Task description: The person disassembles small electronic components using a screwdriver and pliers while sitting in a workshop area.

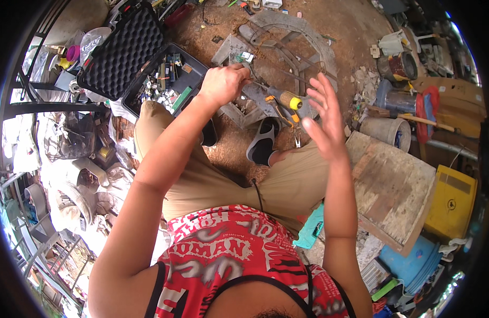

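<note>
A: Where's the screwdriver (285,97)?
B: Between the two hands, over the grey slab (261,109). Whether it rests flat there, I can't tell.
A: Which way does it point?
B: Its long axis runs from ten o'clock to four: thin shaft toward ten, yellow handle end toward four.
A: And the left hand (226,85)?
B: Between nine and ten o'clock of the handle, at the shaft's end. Its grip is closed, fingers curled in; what it may hold, or whether it touches the shaft, is hidden.
A: The right hand (327,124)?
B: At four o'clock, near the handle. That grip is open, fingers spread and pointing up.
A: What's close by?
B: Pliers (281,113) with orange-and-black handles just beside it, toward six or seven. A small board (247,56) sits near the left fingertips, toward eleven.
A: Further out?
B: A grey ring frame (323,40) toward twelve, and an open black case (125,50) with a foam-lined lid toward ten. A wooden panel (390,183) and a yellow box (450,206) lie toward four.
</note>
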`<state>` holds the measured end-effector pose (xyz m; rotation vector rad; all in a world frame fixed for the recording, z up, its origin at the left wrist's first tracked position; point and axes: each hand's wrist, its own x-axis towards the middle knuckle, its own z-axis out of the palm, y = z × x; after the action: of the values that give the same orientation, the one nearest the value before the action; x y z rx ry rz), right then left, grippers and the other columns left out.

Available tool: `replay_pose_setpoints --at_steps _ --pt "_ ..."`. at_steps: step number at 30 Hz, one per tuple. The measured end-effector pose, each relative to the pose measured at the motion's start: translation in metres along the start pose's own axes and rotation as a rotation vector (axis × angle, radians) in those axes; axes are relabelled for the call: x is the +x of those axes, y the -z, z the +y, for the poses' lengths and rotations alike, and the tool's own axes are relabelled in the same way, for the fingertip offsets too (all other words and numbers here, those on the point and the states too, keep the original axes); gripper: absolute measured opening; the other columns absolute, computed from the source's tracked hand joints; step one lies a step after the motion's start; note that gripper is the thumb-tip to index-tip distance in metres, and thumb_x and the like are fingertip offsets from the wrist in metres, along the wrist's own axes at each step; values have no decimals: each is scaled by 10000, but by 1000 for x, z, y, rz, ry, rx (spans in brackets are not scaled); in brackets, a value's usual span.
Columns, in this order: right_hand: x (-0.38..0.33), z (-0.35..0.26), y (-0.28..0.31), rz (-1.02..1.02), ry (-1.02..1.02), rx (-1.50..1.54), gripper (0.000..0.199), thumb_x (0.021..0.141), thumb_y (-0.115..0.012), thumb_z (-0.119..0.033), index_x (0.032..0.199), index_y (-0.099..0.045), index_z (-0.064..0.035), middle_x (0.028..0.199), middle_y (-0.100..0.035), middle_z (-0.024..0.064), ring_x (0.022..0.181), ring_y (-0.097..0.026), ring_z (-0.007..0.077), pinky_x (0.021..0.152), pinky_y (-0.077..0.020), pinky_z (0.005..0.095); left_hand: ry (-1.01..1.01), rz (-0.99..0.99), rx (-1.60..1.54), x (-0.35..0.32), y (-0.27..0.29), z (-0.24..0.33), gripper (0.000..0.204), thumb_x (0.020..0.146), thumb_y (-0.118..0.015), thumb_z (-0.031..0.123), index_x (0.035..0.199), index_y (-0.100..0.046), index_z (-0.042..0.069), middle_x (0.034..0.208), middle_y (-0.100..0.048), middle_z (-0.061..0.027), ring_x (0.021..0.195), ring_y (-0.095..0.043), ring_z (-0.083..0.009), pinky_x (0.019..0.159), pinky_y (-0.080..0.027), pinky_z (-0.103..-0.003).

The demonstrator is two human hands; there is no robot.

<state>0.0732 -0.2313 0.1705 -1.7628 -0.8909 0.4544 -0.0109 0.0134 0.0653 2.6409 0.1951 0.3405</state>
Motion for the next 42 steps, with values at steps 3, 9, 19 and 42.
replay_pose_setpoints --at_steps 3,9,19,42 --pt "-9 -42 1 -148 107 -312 820 792 -756 -284 1477 -348 -95 1437 -401 229 1297 -448 370 1062 -393 439 -24 -37 27 3 4 3 110 864 -604 206 936 -622 125 933 -650 -63 798 -673 -319 655 -539 -447" --pt "-17 -49 -19 -153 18 -747 395 883 -648 -192 1261 -583 -100 1010 -644 154 861 -643 379 776 -537 439 -157 44 101 -14 42 24 126 811 -667 182 919 -646 120 892 -637 -57 761 -662 -315 652 -542 -427" --pt "-90 -48 -20 20 54 -135 396 902 -681 -177 1248 -603 0 1103 -683 174 1000 -674 284 860 -505 347 310 262 -1717 -92 61 62 664 958 -609 280 1486 -286 39 1389 -491 -172 1198 -555 -250 1039 -446 -363" --pt "-113 -71 -27 117 320 -691 387 893 -652 -201 1269 -621 -117 706 -525 59 548 -572 249 513 -483 367 201 237 -1428 -95 67 101 462 993 -556 161 1402 -435 -17 1158 -619 -99 1053 -640 -195 932 -525 -310"
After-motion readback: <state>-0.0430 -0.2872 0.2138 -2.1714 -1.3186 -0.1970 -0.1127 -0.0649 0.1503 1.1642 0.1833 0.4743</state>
